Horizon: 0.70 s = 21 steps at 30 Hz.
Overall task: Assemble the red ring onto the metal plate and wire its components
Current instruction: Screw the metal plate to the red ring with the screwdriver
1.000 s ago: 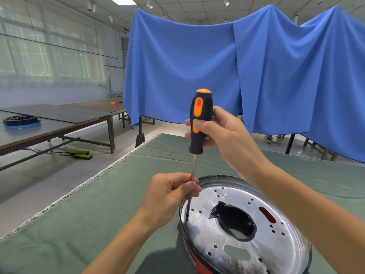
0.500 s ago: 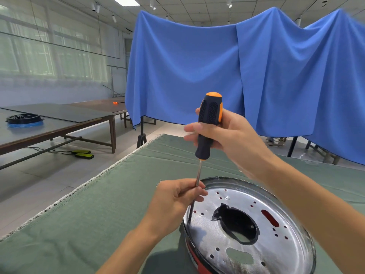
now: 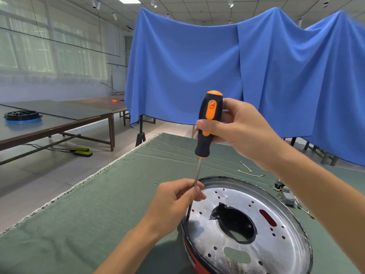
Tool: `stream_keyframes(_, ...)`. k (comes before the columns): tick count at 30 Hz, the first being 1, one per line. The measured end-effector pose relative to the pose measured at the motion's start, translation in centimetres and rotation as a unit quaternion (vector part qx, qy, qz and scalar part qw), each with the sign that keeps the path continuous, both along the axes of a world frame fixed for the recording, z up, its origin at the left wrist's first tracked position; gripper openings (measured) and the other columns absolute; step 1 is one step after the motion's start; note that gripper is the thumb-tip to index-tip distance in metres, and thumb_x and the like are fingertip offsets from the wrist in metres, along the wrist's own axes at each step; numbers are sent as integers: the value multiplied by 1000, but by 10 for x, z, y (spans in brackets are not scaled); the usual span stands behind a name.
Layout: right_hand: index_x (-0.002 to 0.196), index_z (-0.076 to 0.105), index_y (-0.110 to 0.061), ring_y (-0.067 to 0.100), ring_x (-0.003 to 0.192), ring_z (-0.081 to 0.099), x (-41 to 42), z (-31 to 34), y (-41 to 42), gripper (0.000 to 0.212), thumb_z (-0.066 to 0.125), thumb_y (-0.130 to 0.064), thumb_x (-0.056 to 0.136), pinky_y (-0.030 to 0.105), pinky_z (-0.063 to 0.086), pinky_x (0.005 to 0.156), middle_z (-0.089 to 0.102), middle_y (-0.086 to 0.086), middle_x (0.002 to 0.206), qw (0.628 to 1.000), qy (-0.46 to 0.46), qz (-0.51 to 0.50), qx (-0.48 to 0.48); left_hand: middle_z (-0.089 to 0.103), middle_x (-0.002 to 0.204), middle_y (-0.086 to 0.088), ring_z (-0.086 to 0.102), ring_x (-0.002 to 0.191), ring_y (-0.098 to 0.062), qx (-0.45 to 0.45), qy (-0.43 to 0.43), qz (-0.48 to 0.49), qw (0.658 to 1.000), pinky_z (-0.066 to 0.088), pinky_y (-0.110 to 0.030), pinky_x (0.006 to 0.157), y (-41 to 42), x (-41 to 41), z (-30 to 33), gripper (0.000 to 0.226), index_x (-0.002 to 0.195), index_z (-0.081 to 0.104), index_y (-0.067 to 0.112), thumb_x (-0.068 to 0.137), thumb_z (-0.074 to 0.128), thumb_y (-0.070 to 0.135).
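Both hands grip the screwdriver [image 3: 209, 123]: right hand [image 3: 237, 133] on the handle, left hand [image 3: 175, 200] pinching the shaft. Tip apparently seated near the metal plate's [image 3: 246, 254] left rim, above the red ring [image 3: 195, 262]; tilting could slip it off.

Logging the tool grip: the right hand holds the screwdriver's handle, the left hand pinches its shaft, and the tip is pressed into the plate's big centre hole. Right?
Not quite. In the head view the screwdriver tip sits at a small hole near the metal plate left edge, not the centre hole. Right hand and left hand are as stated.
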State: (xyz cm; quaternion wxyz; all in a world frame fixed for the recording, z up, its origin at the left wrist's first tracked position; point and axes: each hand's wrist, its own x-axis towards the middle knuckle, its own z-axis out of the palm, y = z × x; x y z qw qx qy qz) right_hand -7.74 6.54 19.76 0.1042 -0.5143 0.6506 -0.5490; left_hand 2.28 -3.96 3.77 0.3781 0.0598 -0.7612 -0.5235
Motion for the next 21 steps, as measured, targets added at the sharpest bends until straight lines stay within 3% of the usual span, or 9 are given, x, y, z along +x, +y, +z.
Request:
stream_keyframes(2, 94, 55, -9, 28, 81, 71, 3, -4, -5, 36, 81, -19, 71, 45, 60, 74, 68, 17, 93, 999, 14, -50, -12, 74, 79, 2, 70, 78, -17, -9, 28, 40, 999, 55, -32, 72, 3, -1, -8, 10, 85, 72, 19, 87, 63, 23)
stream_keyframes(4, 96, 53, -9, 29, 82, 70, 5, -6, -7, 43, 83, -25, 69, 46, 59, 73, 67, 13, 91, 997, 24, -69, -19, 74, 80, 0, 69, 81, -18, 11, 74, 74, 994, 57, -41, 72, 4, -1, -14, 26, 84, 73, 14, 83, 56, 33)
stream_keyframes(6, 98, 54, -11, 30, 89, 69, 5, -4, -8, 38, 79, -28, 74, 47, 58, 78, 66, 14, 97, 998, 28, -57, -5, 74, 87, 2, 69, 90, -16, 20, 94, 97, 991, 55, -40, 80, 1, -2, -19, 30, 88, 74, 13, 81, 52, 33)
stream_keyframes(8, 103, 55, -7, 29, 93, 69, 5, 0, -6, 30, 71, -20, 82, 46, 56, 86, 66, 18, 105, 1000, 11, -6, 26, 73, 98, 7, 66, 103, -13, 26, 66, 103, 992, 50, -35, 92, -3, -3, -25, 26, 92, 74, 19, 77, 54, 25)
stream_keyframes(9, 106, 54, -1, 28, 92, 70, 4, 2, -4, 29, 68, -14, 84, 44, 56, 88, 66, 20, 108, 999, -2, 24, 34, 73, 102, 8, 64, 106, -15, 46, 41, 92, 994, 49, -39, 94, -4, -4, -27, 27, 93, 74, 23, 74, 54, 19)
stream_keyframes(12, 104, 52, 11, 26, 84, 72, 6, 2, -3, 30, 67, -7, 85, 41, 56, 85, 66, 26, 99, 999, -8, 47, 24, 71, 104, 10, 64, 105, -24, 95, -6, 45, 994, 55, -46, 83, -3, -9, -32, 39, 81, 75, 30, 66, 47, 7)
stream_keyframes(15, 91, 53, 4, 31, 78, 71, 10, -1, -10, 32, 74, -18, 81, 53, 54, 82, 62, 16, 81, 998, 62, -24, 4, 71, 103, 13, 67, 97, -24, 102, 1, 49, 994, 59, -41, 74, 1, -11, -32, 34, 73, 73, 27, 66, 45, 8)
stream_keyframes(19, 96, 53, -3, 37, 90, 66, 12, 0, -14, 40, 72, -35, 81, 54, 53, 83, 64, 18, 92, 992, 108, -60, 31, 71, 101, 12, 68, 93, -23, 112, 7, 66, 992, 60, -39, 69, 4, -11, -33, 26, 73, 71, 16, 66, 46, 9)
stream_keyframes(21, 106, 50, -7, 33, 90, 68, 11, 2, -10, 32, 68, -25, 86, 52, 54, 86, 62, 14, 97, 996, 54, 3, 67, 72, 101, 12, 67, 92, -19, 108, 9, 70, 992, 60, -42, 70, 5, -11, -32, 26, 73, 71, 15, 66, 47, 9)
